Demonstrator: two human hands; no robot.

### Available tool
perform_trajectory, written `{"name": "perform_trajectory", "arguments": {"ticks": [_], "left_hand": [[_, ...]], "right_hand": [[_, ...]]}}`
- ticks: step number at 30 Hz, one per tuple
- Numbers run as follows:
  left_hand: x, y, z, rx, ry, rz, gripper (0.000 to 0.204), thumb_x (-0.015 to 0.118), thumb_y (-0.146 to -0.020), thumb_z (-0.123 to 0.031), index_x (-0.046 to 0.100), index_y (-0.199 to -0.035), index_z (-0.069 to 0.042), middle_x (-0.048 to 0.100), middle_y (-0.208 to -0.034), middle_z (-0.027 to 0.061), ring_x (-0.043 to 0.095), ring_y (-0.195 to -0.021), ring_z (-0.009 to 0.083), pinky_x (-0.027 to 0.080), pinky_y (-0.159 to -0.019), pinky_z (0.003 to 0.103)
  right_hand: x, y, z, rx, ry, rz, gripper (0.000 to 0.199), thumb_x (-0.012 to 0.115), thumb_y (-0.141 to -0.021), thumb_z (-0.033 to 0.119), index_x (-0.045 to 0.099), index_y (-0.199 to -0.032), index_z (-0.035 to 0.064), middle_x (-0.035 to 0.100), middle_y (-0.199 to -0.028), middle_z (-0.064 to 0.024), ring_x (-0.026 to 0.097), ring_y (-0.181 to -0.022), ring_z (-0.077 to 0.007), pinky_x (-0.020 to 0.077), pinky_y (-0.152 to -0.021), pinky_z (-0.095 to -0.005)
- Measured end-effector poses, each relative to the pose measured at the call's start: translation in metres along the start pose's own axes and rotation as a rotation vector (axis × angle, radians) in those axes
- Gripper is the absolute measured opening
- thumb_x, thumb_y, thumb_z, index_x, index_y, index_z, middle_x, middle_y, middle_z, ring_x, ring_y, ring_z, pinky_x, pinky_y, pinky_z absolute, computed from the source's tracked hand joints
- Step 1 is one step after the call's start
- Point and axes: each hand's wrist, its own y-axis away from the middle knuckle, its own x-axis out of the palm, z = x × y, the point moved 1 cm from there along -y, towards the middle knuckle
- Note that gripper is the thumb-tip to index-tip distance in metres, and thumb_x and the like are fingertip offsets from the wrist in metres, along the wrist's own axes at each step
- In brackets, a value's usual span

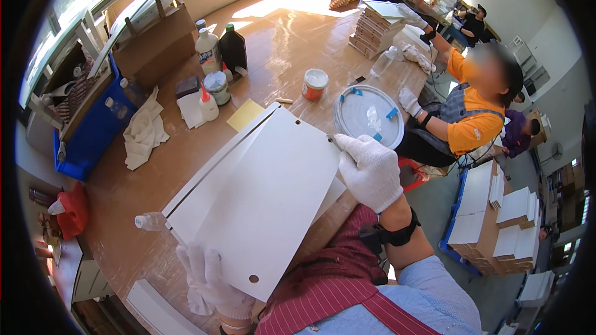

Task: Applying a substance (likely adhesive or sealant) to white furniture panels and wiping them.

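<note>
A white rectangular panel [267, 186] with small round holes near its corners lies tilted over a second white panel [208, 183], which has a dark groove along its far edge. My left hand [214, 279], in a white knit glove, grips the upper panel at its near left edge; part of the hand is behind the board. At the right far corner is my right hand [370, 170], also gloved, with its fingers closed. A small dark bit shows at its fingertips, too small to name. A white cloth [198, 301] is beside my left hand.
On the brown table [273, 43] stand a glue bottle [208, 105], an orange-and-white tub [315, 84], dark and white bottles, and a coiled white roll [369, 116]. A co-worker in orange [475, 99] is at the right, near stacked panels [375, 28]. A blue crate [93, 130] stands left.
</note>
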Motion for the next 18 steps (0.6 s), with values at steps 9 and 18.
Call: {"name": "perform_trajectory", "arguments": {"ticks": [9, 18], "left_hand": [[-0.003, -0.006, -0.005, 0.019, 0.001, -0.008, 0.058, 0.064, -0.086, -0.036, 0.042, -0.13, -0.007, 0.055, -0.107, 0.0236, 0.053, -0.099, 0.0439, 0.039, -0.093, 0.059], [-0.024, -0.013, 0.009, 0.147, -0.27, 0.117, 0.044, 0.063, -0.084, -0.043, 0.062, -0.096, -0.002, 0.06, -0.107, 0.0206, 0.055, -0.113, 0.0466, 0.021, -0.116, 0.064]], "right_hand": [[-0.009, 0.001, 0.006, 0.029, -0.095, 0.14, 0.028, 0.064, -0.082, 0.001, 0.074, -0.108, 0.004, 0.065, -0.079, -0.0165, 0.066, -0.067, -0.028, 0.0523, -0.064, -0.0324], [0.0, 0.031, -0.067, 0.724, -0.763, -0.226, 0.026, 0.061, -0.092, 0.008, 0.071, -0.112, -0.0061, 0.069, -0.092, -0.0012, 0.058, -0.078, -0.005, 0.0468, -0.065, -0.0224]]}}
